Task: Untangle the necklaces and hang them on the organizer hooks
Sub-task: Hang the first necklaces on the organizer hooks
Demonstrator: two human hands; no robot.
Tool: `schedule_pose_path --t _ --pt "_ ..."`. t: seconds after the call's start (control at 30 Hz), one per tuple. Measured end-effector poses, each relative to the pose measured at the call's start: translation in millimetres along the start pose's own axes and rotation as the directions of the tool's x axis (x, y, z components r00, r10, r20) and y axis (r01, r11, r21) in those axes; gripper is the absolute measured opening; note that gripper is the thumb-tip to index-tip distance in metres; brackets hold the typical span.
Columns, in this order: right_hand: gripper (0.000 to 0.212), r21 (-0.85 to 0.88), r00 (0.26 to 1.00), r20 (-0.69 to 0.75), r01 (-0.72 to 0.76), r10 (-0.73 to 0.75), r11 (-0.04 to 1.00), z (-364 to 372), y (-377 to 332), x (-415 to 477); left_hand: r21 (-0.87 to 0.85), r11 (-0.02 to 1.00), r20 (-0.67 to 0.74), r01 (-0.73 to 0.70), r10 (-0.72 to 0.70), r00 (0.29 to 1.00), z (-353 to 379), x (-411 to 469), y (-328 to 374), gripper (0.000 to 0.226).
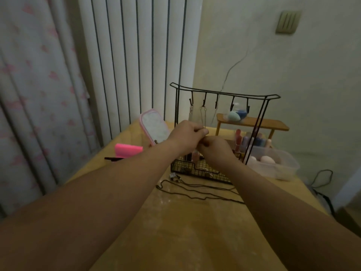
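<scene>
Hands meet in the single head view, close in front of the wire organizer [224,93]. The left hand [187,136] has its fingers curled and seems to pinch the lower end of a pale chain [203,114] that hangs from the second hook from the left. The right hand [214,147] is curled tight against it, though I cannot tell whether it grips the same chain. A black cord necklace [195,189] lies loose on the table [175,222], just near of the organizer's basket and not yet hung. A sharp downward tug could slip the chain off its hook or tip the light frame. The right forearm also hangs over the cord and could drag it off the table.
</scene>
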State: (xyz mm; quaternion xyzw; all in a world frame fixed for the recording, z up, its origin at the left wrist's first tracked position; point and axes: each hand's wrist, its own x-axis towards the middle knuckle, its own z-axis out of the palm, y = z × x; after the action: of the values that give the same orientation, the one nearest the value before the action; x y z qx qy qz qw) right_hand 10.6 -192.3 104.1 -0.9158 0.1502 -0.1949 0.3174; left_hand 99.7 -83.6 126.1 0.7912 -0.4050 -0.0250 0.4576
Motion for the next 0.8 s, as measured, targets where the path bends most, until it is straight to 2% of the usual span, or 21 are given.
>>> schedule_pose_path --t 0.2,0.4,0.57,0.8 --pt "0.019 -0.013 0.986 0.153 -0.057 0.058 0.998 18 19 9 0.062 0.998 0.004 -0.021 0.021 1.0 6 -1 -13 0.022" --pt "0.022 -0.01 0.979 0.096 -0.177 0.177 0.984 11 43 22 0.028 1.0 0.013 -0.006 0.005 1.0 8 3 -14 0.025" --pt "0.022 0.04 0.969 0.063 -0.242 0.239 0.97 7 52 32 -0.031 0.999 -0.048 -0.029 0.027 0.998 7 3 -13 0.025" --pt "0.027 0.137 0.978 0.056 -0.205 0.199 0.969 1 35 27 -0.074 0.996 -0.081 -0.038 0.032 0.996 0 2 -7 0.023"
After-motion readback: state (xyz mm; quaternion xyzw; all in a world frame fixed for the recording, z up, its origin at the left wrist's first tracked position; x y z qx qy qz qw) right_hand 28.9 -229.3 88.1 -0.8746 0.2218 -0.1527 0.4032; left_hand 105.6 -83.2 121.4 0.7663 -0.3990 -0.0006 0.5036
